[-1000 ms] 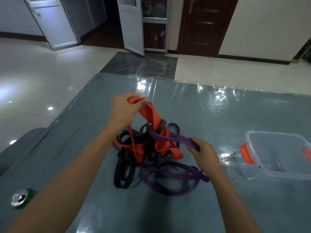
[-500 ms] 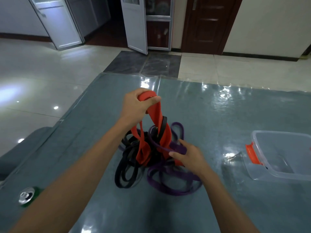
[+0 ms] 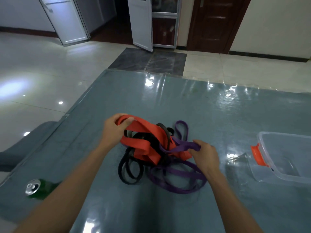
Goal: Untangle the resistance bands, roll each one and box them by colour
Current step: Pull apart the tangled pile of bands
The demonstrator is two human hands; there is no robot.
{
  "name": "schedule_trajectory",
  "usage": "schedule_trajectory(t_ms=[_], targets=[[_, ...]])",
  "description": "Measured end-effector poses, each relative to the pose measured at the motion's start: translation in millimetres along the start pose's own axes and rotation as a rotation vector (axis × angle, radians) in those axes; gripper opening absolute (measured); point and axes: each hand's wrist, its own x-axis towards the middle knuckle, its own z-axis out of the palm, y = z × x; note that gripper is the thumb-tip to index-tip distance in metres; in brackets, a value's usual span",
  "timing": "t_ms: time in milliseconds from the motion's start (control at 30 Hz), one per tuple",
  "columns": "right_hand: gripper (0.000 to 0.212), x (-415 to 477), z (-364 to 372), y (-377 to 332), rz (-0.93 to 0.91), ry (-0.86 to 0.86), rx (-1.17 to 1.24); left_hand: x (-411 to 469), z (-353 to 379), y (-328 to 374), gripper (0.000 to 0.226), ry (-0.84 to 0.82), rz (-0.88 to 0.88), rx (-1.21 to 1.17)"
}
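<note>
A glossy pale-tiled floor [image 3: 42, 73] runs back to a dark wooden door [image 3: 215, 22] and open white doors [image 3: 140, 22]; the space behind them is too dark to read. In front, a grey-blue table [image 3: 117, 98] under a shiny clear sheet throws back bright glints. A grey shape [image 3: 33, 137] beside its left edge is too cropped to identify. Toward the table's right side stands an open-topped clear box [image 3: 277, 175] with an orange latch [image 3: 258, 154], its far side cut off by the frame. Mid-table lie the bands in one knot: a red band [image 3: 138, 143], a purple band [image 3: 183, 147] and black bands [image 3: 120, 170]; how they cross inside the knot cannot be made out. The person's left hand [image 3: 112, 130] is curled round one end of the red band, held above the table. The right hand [image 3: 206, 154] grips a stretch of the purple band drawn sideways from the knot. A blurred green can [image 3: 39, 188] sits near the left edge, well apart from the bands.
</note>
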Motion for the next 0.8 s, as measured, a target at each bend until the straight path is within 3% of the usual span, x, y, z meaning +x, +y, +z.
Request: schedule_trajectory(t_ms=[100, 233, 333, 467, 633, 800], targets=[[0.027, 0, -1, -4, -0.056, 0.037, 0.042, -16, -11, -38, 0.007, -0.073, -0.099, 0.165], [0.031, -2, 1, -6, -0.113, -0.066, 0.069, -27, -15, -66, 0.033, -0.415, -0.276, 0.408], [0.04, -4, 5, -9, -0.111, -0.075, 0.091, -27, 3, -58, 0.059, -0.524, -0.118, 0.574], [0.045, -7, 10, -10, -0.111, -0.061, 0.096, -27, 44, -41, 0.091, -0.606, 0.09, 0.626], [0.045, -12, 6, -2, -0.124, -0.096, 0.077, -21, 80, -45, 0.107, -0.784, 0.138, 0.818], [0.054, -16, 3, 15, -0.12, -0.18, 0.037, -33, 91, -44, 0.114, -0.913, 0.195, 0.763]])
